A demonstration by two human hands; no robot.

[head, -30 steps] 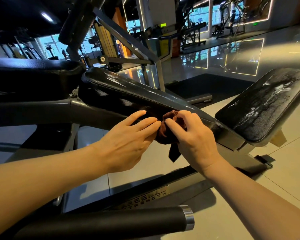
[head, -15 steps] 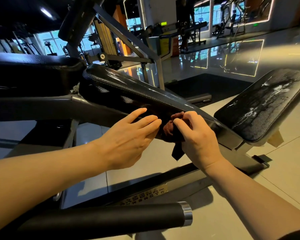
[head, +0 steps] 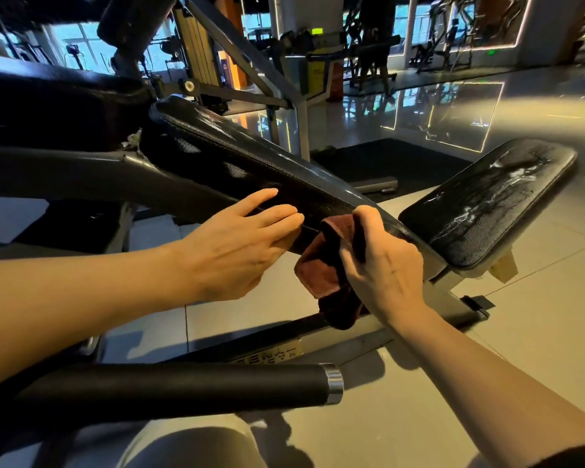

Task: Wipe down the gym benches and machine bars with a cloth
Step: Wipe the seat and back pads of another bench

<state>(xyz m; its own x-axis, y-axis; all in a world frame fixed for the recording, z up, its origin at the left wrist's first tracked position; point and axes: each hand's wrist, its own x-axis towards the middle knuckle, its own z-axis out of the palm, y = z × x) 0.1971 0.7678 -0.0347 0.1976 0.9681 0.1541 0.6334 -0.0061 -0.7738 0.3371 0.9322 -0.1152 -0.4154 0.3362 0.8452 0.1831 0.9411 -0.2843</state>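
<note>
A long black padded bench back [head: 250, 157] slopes from upper left down toward the middle. My right hand [head: 382, 265] grips a dark red cloth [head: 325, 265] against the pad's lower side edge; part of the cloth hangs loose below my fingers. My left hand [head: 237, 244] lies just left of it, fingers straight and touching the side of the pad. The black seat pad [head: 487, 204], worn and streaked with white, sits to the right.
A black foam roller bar with a chrome end cap [head: 183, 386] crosses the foreground. The grey steel frame [head: 65, 177] runs under the pad to a base on the tiled floor [head: 537, 332]. Other machines stand at the back.
My right hand has slid down and right along the pad's edge, and more of the cloth now hangs out below it. My left hand stays flat against the pad.
</note>
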